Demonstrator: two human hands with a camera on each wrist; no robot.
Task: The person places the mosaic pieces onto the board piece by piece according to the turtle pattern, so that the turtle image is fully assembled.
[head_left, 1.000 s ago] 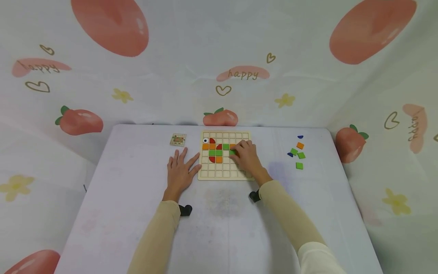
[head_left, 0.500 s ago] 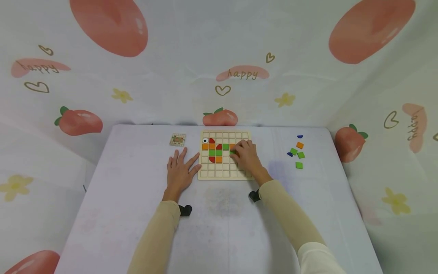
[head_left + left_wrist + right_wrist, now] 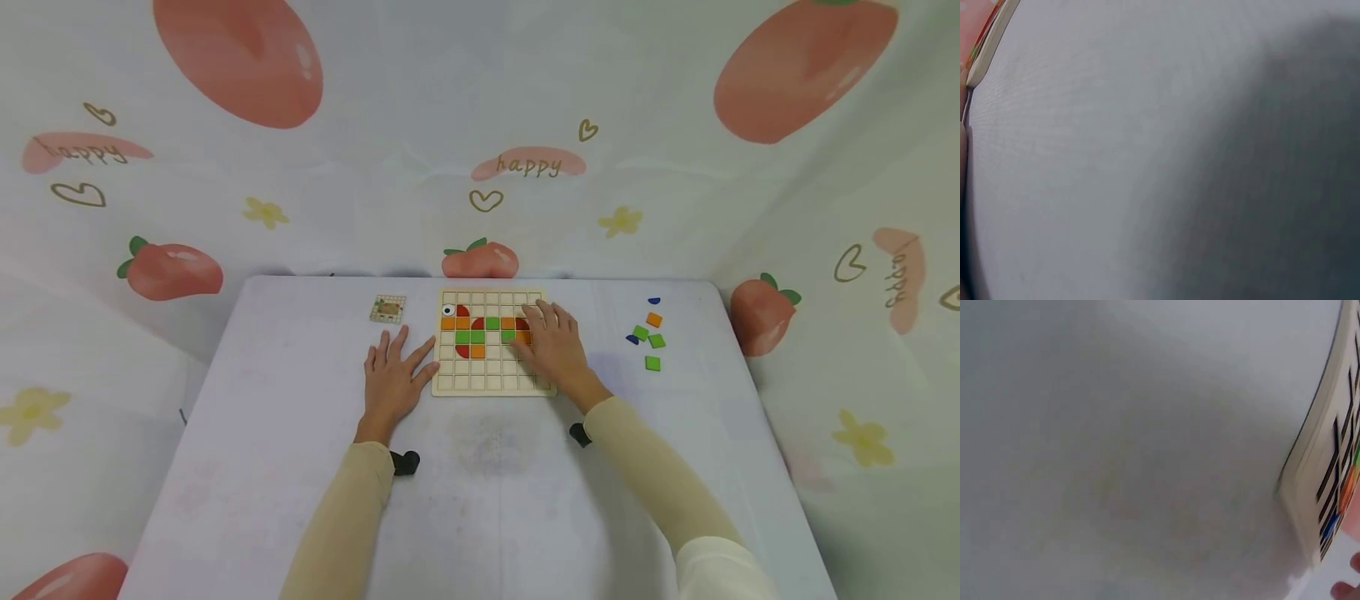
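Note:
A pale wooden grid board lies in the middle of the table in the head view. Red, orange and green tiles, plus an eye tile, sit in its cells. My left hand rests with spread fingers on the table, thumb and index tip by the board's left edge. Over the board's right side, my right hand hovers or rests with extended fingers, partly covering red and orange tiles. Just left of its thumb sits a green tile. The right wrist view has the board edge and a blue piece.
A small picture card lies beyond my left hand. To the right of the board are loose pieces: an orange tile, several green tiles such as one green square, and blue half-rounds. A printed cloth backdrop rises behind the table.
My right hand has let go of the green tile, which now shows in its cell, and has shifted right with its fingers extended. My left hand stays put.

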